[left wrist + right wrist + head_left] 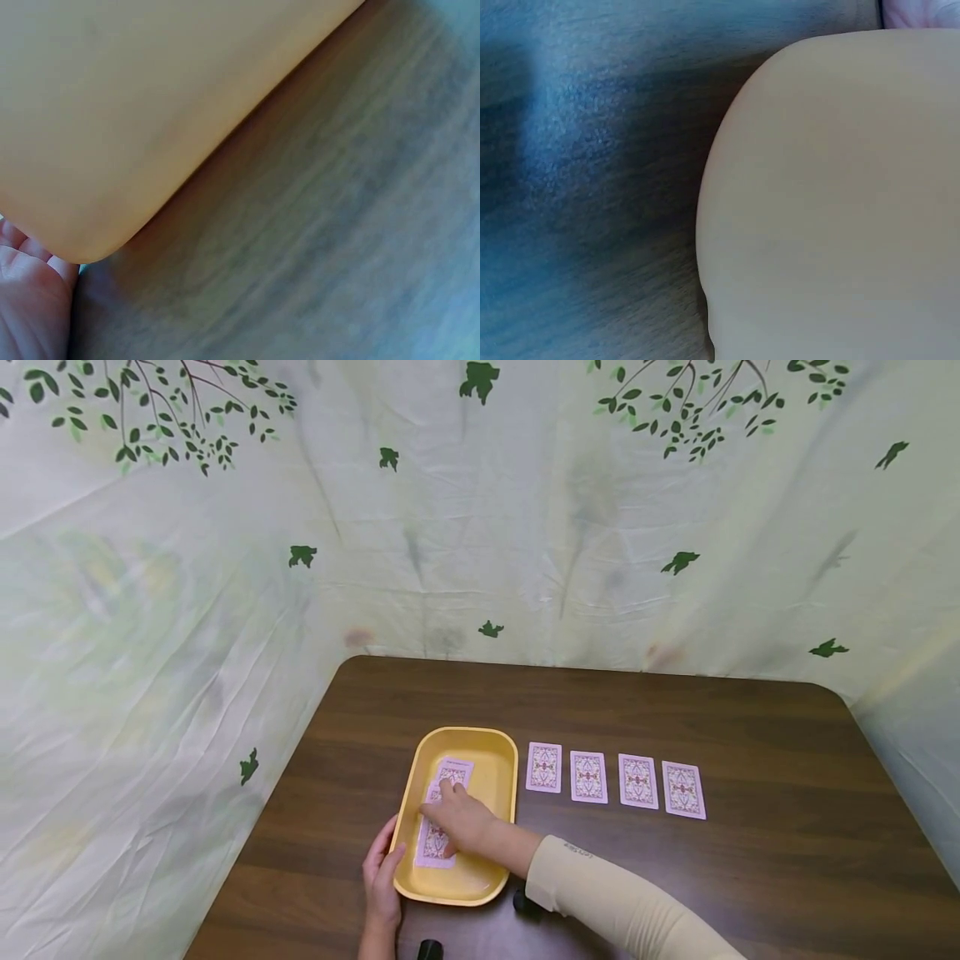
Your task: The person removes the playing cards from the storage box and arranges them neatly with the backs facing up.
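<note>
A yellow tray point(491, 872) lies on the table with several patterned playing cards point(432, 847) overlapping in it, face down. My left hand point(384, 877) grips the tray's left side, thumb up at the rim; the left wrist view has its palm at the lower left below the tray's side. Reaching across the tray's right rim, my right hand point(465, 818) is down over the cards, fingers spread across their upper part and thumb near the lower right edge. Whether it pinches a card I cannot tell. In the right wrist view a smooth pale surface hides the fingers.
Right of the tray, several face-down cards lie in a spaced row, from the nearest card point(543, 767) to the farthest card point(683, 790). A small black object point(430, 950) shows at the bottom edge. Behind the brown table point(765, 735) hangs a leaf-printed curtain point(570, 527).
</note>
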Tool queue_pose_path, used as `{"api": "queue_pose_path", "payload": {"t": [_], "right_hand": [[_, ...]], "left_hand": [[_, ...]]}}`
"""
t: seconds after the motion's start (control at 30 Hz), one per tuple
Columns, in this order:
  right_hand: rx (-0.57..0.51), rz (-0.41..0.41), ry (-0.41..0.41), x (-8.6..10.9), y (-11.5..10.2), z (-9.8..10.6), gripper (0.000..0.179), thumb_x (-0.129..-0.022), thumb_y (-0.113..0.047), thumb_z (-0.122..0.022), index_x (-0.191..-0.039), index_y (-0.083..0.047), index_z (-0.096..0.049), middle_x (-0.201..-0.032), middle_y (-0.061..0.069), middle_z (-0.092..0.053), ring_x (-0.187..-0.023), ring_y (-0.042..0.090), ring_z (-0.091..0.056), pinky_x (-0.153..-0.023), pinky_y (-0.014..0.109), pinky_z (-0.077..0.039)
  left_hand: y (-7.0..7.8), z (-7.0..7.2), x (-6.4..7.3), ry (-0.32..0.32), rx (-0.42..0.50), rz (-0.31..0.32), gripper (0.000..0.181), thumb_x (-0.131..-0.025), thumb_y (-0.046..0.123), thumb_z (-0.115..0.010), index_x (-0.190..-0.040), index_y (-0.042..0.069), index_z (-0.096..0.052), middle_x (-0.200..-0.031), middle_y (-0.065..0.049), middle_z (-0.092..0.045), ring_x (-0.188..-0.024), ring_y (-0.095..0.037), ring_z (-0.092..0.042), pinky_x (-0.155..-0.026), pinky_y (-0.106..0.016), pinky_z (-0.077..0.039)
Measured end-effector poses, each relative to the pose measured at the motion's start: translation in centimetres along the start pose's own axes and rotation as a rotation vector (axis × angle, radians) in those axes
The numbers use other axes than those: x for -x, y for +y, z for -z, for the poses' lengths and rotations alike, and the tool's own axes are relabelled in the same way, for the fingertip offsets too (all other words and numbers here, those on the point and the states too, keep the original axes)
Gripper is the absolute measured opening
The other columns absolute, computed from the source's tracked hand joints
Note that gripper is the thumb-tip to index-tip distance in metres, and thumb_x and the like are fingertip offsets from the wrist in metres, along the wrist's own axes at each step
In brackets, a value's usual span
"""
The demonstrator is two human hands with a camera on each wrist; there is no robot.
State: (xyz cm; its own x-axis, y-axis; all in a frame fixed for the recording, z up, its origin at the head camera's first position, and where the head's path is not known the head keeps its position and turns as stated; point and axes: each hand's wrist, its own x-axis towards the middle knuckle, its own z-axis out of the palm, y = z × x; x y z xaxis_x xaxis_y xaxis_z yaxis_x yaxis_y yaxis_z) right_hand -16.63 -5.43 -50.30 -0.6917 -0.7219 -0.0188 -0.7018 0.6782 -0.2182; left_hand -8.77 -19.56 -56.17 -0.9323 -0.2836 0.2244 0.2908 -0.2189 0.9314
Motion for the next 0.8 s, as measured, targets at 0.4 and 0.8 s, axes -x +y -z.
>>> {"api": "queue_pose_path", "payload": {"t": [0.4,0.8], "right_hand": [[0.126,0.075,0.008,0.24,-0.01,-0.24,0.082,-0.059,-0.062,-0.075,-0.122,-0.017,-0.048,-0.113,0.012,-0.045,-0.092,0.020,-0.045,-0.075,0.026,-0.044],[0.176,0.135,0.054,0.26,0.36,-0.39,0.077,-0.065,-0.056,-0.072,-0.122,-0.014,-0.043,-0.103,0.007,-0.047,-0.089,0.019,-0.046,-0.075,0.026,-0.043]], "left_hand": [[-0.03,0.01,0.08,0.002,-0.015,-0.009,0.037,-0.088,-0.010,-0.041,-0.123,-0.022,-0.040,-0.117,-0.009,-0.057,-0.103,-0.020,-0.054,-0.086,-0.023,-0.044],[-0.02,-0.04,0.01,0.000,-0.016,-0.015,0.037,-0.087,-0.011,-0.040,-0.123,-0.022,-0.040,-0.116,-0.007,-0.058,-0.102,-0.017,-0.054,-0.086,-0.023,-0.044]]}}
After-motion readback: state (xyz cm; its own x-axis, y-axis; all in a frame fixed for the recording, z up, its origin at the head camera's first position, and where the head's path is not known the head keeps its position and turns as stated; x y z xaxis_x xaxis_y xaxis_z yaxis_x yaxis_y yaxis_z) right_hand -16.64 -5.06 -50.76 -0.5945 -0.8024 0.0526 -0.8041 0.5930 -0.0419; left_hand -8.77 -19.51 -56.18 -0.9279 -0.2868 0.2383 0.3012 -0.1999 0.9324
